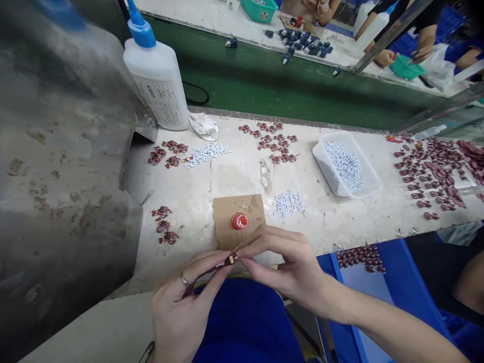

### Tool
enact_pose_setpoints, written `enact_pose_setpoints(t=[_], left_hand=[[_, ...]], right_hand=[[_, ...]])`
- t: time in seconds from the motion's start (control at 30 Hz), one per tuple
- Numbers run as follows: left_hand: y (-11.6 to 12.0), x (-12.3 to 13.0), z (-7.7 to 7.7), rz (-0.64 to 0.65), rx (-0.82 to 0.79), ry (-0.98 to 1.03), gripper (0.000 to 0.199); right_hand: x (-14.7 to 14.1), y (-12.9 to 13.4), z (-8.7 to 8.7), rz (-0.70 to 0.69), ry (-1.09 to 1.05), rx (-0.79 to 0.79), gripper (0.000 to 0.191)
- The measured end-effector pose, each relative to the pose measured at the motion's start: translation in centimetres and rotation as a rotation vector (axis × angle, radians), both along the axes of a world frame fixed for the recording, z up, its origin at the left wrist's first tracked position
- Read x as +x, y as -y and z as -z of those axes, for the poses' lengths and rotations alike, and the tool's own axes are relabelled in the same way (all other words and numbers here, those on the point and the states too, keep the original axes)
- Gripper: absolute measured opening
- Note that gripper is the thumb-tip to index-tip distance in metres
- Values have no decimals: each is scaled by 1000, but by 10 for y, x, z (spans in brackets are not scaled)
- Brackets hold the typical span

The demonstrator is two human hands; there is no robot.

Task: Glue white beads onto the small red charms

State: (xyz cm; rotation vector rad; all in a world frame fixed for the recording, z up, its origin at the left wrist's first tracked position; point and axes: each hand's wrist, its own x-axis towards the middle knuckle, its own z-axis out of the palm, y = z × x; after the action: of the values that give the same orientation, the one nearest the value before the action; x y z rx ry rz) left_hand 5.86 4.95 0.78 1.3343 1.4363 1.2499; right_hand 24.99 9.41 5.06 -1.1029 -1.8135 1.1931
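My left hand (185,297) pinches a small dark red figure (230,259) between thumb and index finger, near the table's front edge. From the right, my right hand (285,259) has its thumb and fingertips closed on the other end of the same figure. Just beyond my hands, a red cup (239,221) stands on a piece of brown cardboard (223,212). Small white pieces (289,202) lie in a pile right of the cardboard. Similar dark red figures (168,237) are grouped at the left, with more figures (274,143) behind the cardboard.
A tall white bottle (161,83) with a blue nozzle stands at the back left beside a metal panel (68,166). A clear bin (368,176) of white pieces sits at the right. A blue tray (412,282) is lower right. Other people work beyond the green divider (234,80).
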Motion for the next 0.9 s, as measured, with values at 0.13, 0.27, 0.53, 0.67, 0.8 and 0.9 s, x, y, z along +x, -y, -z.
enact_pose_setpoints(t=[0.13, 0.27, 0.53, 0.67, 0.8, 0.9], left_hand=[[0, 0, 1, -8, -1, -14, 22], [0, -1, 3, 3, -12, -33, 19], [-4, 5, -1, -20, -141, 175, 14], [-8, 5, -9, -23, -265, 224, 13], [-10, 4, -7, -22, -246, 229, 18], [-2, -3, 1, -15, -122, 110, 27]], right_hand=[[2, 1, 0, -57, 69, 36, 17], [5, 2, 2, -142, 193, 204, 22], [9, -1, -2, -162, 236, 304, 22], [9, -3, -7, -66, 113, 70, 23], [2, -3, -6, -39, 9, -136, 23], [-2, -13, -3, -79, 8, -205, 9]])
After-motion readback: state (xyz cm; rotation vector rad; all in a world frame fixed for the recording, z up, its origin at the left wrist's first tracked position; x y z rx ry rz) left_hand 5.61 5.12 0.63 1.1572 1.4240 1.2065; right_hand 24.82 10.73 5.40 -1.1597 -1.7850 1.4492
